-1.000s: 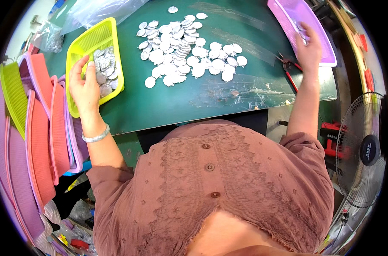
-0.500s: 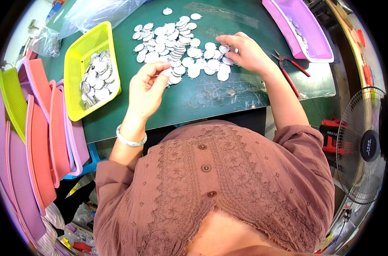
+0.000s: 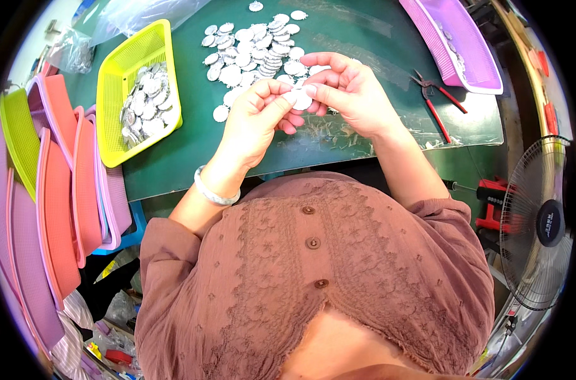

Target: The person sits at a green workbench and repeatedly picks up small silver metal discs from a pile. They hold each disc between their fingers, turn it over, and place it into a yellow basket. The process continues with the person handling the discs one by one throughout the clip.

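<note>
Between the fingertips of both hands is a round, silvery metal disc (image 3: pixel 302 99), pale on its visible face. My left hand (image 3: pixel 257 117) pinches its left edge, a light bangle on that wrist. From the other side my right hand (image 3: pixel 351 95) grips it with thumb and fingers. Just beyond the hands, a loose pile of similar discs (image 3: pixel 253 47) spreads over the green table (image 3: pixel 193 152); my fingers hide its near part. Many more discs lie in a yellow-green basket (image 3: pixel 104 136) at the left.
A purple basket (image 3: pixel 427 38) with a few discs stands at the far right. Red-handled pliers (image 3: pixel 430 95) lie open near it. Stacked coloured baskets (image 3: pixel 60 221) crowd the left side. A fan (image 3: pixel 547 221) stands at the right, and clear plastic bags (image 3: pixel 72 50) lie at the back left.
Both hands have come together from opposite sides of the pile. They now hold one disc between them, close to the table's near side. The view has shifted slightly.
</note>
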A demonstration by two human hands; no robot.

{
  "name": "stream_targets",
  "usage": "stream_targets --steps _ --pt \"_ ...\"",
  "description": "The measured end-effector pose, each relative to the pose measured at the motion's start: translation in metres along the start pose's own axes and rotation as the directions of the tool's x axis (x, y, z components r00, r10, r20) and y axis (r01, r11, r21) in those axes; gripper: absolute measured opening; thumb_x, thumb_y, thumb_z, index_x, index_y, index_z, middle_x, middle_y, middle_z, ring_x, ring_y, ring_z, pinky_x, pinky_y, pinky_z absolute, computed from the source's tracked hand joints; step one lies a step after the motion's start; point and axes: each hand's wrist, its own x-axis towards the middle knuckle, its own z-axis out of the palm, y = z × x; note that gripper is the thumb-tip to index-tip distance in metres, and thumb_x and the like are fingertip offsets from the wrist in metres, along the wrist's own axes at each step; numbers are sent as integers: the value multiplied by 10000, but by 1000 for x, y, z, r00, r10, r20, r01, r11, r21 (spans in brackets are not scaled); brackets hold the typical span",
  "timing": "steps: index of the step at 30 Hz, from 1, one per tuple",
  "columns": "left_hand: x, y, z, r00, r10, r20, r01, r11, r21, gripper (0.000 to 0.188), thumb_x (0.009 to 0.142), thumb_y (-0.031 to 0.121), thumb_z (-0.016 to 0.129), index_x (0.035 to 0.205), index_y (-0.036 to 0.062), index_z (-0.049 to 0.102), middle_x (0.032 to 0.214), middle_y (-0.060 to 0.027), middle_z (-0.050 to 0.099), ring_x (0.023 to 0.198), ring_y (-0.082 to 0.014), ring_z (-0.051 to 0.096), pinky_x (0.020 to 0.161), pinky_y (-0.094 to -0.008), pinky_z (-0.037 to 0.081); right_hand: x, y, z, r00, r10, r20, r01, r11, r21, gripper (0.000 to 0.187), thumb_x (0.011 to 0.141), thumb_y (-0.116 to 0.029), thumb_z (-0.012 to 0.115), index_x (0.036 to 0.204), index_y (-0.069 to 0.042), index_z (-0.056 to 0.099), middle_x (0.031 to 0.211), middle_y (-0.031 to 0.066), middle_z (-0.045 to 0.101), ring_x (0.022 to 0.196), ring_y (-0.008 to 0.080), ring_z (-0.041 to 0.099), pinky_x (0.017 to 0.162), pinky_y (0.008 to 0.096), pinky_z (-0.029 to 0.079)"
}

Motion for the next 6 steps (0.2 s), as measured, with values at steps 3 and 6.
stream_targets --steps 3,6 --pt "-3 3 -2 999 -41 19 42 996 -79 141 858 126 536 944 14 529 786 -74 619 638 -117 590 544 -208 466 -1 1 2 999 39 22 -40 998 57 375 805 -75 601 1147 11 472 824 49 610 642 81 553 576 201 453" --pt "-4 2 -5 997 -62 46 67 989 -135 157 855 132 545 950 9 523 801 -85 622 649 -126 598 548 -211 474 0 6 1 999 39 27 -41 997 71 386 807 -92 608 1153 6 469 824 51 610 652 88 557 575 203 456"
